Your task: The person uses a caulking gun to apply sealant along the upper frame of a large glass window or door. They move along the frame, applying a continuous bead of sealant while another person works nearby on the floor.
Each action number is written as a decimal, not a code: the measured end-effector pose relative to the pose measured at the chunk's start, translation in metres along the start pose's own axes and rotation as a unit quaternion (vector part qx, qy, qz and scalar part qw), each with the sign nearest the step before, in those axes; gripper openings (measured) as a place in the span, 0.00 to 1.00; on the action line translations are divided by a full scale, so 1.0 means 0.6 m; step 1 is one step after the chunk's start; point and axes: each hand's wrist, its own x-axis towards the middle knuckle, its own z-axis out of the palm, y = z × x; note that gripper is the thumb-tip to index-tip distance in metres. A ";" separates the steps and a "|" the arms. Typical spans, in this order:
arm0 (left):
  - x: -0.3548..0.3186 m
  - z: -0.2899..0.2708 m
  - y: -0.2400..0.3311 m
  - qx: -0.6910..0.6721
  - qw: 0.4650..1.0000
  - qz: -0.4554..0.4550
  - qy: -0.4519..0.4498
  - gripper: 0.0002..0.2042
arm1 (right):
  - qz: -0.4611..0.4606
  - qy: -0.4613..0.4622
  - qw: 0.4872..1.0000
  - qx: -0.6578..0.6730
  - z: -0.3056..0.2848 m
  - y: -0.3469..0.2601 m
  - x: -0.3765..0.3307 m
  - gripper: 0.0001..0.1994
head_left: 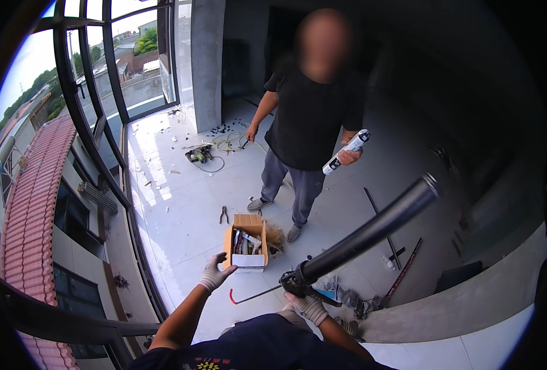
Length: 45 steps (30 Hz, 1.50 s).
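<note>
Black caulking gun (367, 232) grasped in the right hand (310, 308); left hand (216, 273) spread beside a cardboard box (228, 242)

In the head view, the caulking gun is held aslant in front of the body, its thick barrel pointed up and to the right; its handle end is grasped by the gloved right hand, close to the lower edge; a thin rod (258, 296) with a red hooked tip (231, 296) is extended from it to the left; whether a cartridge is loaded inside cannot be told.

The gloved left hand is raised with its grip released, thumb and fingers parted; it is placed just beside the near left corner of the cardboard box, though whether the carton is touched cannot be made out; the box is filled with tubes (245, 242), and crumpled clear plastic (274, 239) is seen along its right side; pliers (224, 214) are laid on the pale tiled floor (181, 234) beyond it.

Beyond the box, a co-worker (313, 117) is seen standing; a white and black cartridge (345, 152) is held at a tilt in one of that person's hands; near the other, a green power tool (200, 155) is left on the tiles with a pale cable (227, 143); the left side is lined by dark window frames (125, 111), through which a red tiled roof (33, 203) is seen.
</note>
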 end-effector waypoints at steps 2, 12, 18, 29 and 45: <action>0.047 0.050 0.114 -0.121 0.988 0.088 -0.040 0.39 | 0.006 -0.019 0.999 -0.048 0.011 0.043 0.045 0.32; 0.129 0.230 0.361 -0.136 0.983 0.074 -0.098 0.60 | -0.007 -0.047 0.992 -0.120 0.015 0.089 0.172 0.35; 0.194 0.301 0.324 -0.139 0.989 -0.022 -0.044 0.40 | 0.023 -0.097 0.990 -0.101 -0.006 0.126 0.224 0.34; 0.255 0.364 0.317 -0.164 0.986 0.001 -0.014 0.27 | 0.038 -0.150 0.984 -0.086 -0.059 0.188 0.298 0.32; 0.263 0.327 0.348 -0.102 0.995 -0.011 -0.010 0.28 | 0.031 -0.119 0.991 -0.042 -0.047 0.267 0.365 0.33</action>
